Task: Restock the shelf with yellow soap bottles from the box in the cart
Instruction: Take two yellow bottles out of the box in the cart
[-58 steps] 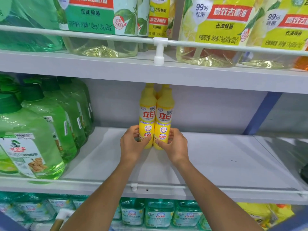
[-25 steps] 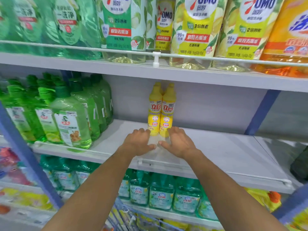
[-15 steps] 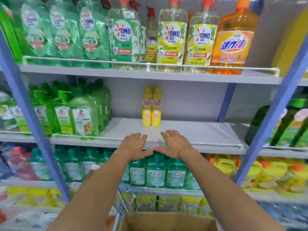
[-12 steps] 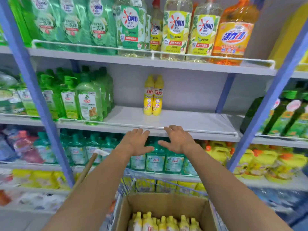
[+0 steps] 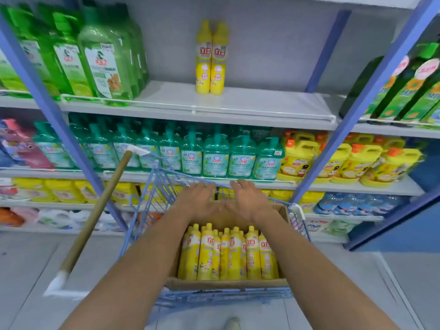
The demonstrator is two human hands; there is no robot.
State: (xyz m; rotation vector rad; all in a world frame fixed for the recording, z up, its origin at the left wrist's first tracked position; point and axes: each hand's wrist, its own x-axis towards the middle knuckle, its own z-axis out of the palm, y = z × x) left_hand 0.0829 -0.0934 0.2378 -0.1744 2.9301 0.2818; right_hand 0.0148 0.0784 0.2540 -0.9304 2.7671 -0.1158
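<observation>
Several flat grey boards on blue metal uprights make the shelf (image 5: 262, 103). Its middle board carries tall clear-green bottles (image 5: 104, 63) at the left. The board below has teal pump bottles (image 5: 214, 156) and squat yellow jugs (image 5: 345, 160) with orange caps. A blue wire cart (image 5: 152, 194) is parked in front, with a round wooden pole (image 5: 95, 210) slanting past its left side. A brown cardboard box (image 5: 226, 283) sits in the cart, top open. Yellow soap bottles (image 5: 228, 253) stand upright in the box's near half, packed tight: slim cylinders, tapered necks, red-lettered labels. A shelved pair (image 5: 210, 58) of the same stands touching side by side at the back of the middle board. Left hand (image 5: 202, 201) and right hand (image 5: 247, 201) hover over the box's far end, palms down, fingers straight, holding nothing. Can't tell if the fingertips touch the cart rim.
</observation>
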